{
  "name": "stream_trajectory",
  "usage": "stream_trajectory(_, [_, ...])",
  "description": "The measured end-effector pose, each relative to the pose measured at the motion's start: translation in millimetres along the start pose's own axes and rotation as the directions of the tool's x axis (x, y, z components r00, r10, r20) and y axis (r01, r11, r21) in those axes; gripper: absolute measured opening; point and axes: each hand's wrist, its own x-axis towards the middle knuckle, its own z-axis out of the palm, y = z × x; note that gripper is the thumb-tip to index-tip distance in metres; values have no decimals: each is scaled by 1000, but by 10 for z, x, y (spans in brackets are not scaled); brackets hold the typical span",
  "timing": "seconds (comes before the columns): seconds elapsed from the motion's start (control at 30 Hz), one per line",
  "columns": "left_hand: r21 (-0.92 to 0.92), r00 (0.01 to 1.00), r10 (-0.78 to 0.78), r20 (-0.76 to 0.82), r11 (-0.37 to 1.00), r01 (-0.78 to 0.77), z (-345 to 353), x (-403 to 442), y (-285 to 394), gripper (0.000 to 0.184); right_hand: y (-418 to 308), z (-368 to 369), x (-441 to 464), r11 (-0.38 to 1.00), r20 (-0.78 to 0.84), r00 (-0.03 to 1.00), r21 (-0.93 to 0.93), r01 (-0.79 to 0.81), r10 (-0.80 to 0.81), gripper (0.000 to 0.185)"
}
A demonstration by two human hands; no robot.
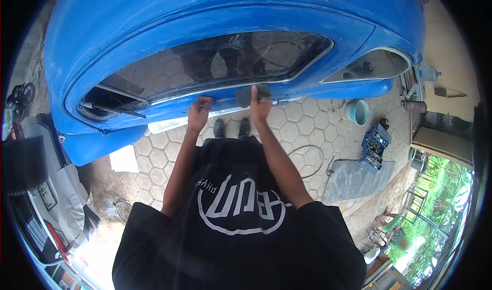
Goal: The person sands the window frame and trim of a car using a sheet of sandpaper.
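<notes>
My right hand (pixel 260 108) presses a dark grey-green square sheet, which looks like sandpaper (pixel 246 96), against the blue car door (pixel 225 95) just below the window. The thumb lies on top of the sheet. To its left, my left hand (pixel 200 111) is closed at the same door panel, its fingers curled inward; whether anything is in them is hidden. Above both hands runs the dark side window (pixel 215 59) with its bright trim. The blue paint around it shows pale scuffs and streaks.
My shoes (pixel 219 128) stand on hexagonal paving close to the car. On the right are a green bucket (pixel 357 113), an open blue toolbox (pixel 375 146), a hose loop (pixel 322 159) and a grey mat (pixel 353 180). A parked vehicle (pixel 46 187) is at the left. A person sits far right.
</notes>
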Motion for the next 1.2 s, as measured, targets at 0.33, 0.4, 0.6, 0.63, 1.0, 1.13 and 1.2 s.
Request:
stream_trajectory(0.33, [-32, 993, -85, 86, 996, 88, -70, 7, 47, 20, -179, 423, -368, 996, 82, 996, -83, -25, 32, 77])
stream_trajectory(0.4, [-52, 991, -69, 114, 996, 75, -121, -23, 67, 21, -186, 276, -279, 999, 67, 997, -6, -42, 42, 76])
stream_trajectory(0.6, [-104, 989, -94, 113, 989, 106, -148, -24, -125, 32, -303, 559, -414, 996, -86, 995, 76, -37, 43, 82])
stream_trajectory(0.63, [-121, 987, -133, 95, 982, 144, -151, 8, -347, 37, -297, 775, -615, 992, -79, 990, -51, 112, -116, 81])
stream_trajectory(1.0, [-123, 975, -219, 42, 967, 223, -193, -78, -108, 46, -674, 892, -917, 999, 244, 969, -6, -35, 36, 76])
stream_trajectory(1.13, [-265, 978, -122, -170, 961, 74, -299, -71, -101, 45, -654, 972, -923, 996, 235, 972, 87, -26, 5, 74])
stream_trajectory(1.2, [-226, 965, -150, -216, 969, 100, -286, -48, -182, 47, -616, 751, -790, 980, 358, 923, 80, -181, 141, 65])
